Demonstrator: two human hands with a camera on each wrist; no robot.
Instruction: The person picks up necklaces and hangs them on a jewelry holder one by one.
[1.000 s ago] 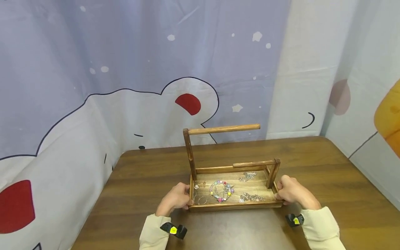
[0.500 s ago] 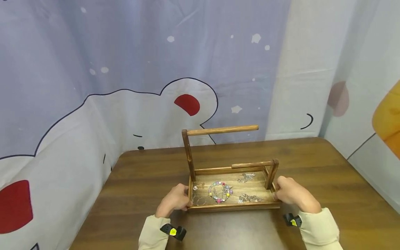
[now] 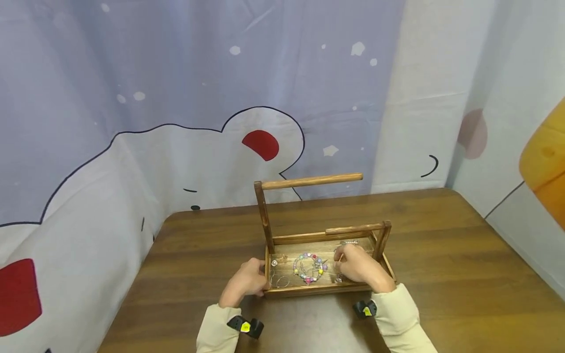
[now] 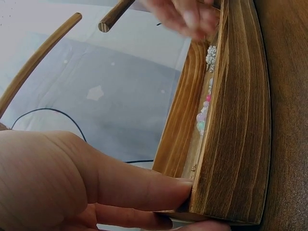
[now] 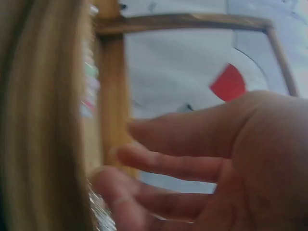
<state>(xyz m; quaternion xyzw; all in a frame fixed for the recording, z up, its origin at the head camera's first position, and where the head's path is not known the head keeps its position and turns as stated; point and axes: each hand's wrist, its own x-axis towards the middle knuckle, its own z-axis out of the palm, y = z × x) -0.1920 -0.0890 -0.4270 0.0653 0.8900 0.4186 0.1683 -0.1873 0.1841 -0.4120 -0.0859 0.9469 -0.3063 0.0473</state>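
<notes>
A wooden jewelry tray (image 3: 318, 290) stands on the table with posts and bars rising from both ends. My left hand (image 3: 248, 278) grips its left end, the thumb (image 4: 159, 190) over the rim and the fingers low on the outside. Over the right half of the tray hovers my right hand (image 3: 359, 267), its fingers loosely bent with nothing between them. A bracelet of colorful beads (image 3: 308, 280) lies mid-tray, left of the right fingertips. Silver chains (image 5: 100, 211) under the right hand are partly hidden by it in the head view.
A tall post on the left carries a long bar (image 3: 313, 181); a shorter bar (image 3: 355, 229) comes off the right post. Thin hoops (image 3: 282, 281) and a small round piece (image 3: 274, 263) lie at the tray's left end. A patterned curtain (image 3: 176, 162) hangs behind the table (image 3: 198, 245).
My right hand has let go of the tray's right end and moved left over the tray's inside. The left hand keeps its grip, and the tray stays in place.
</notes>
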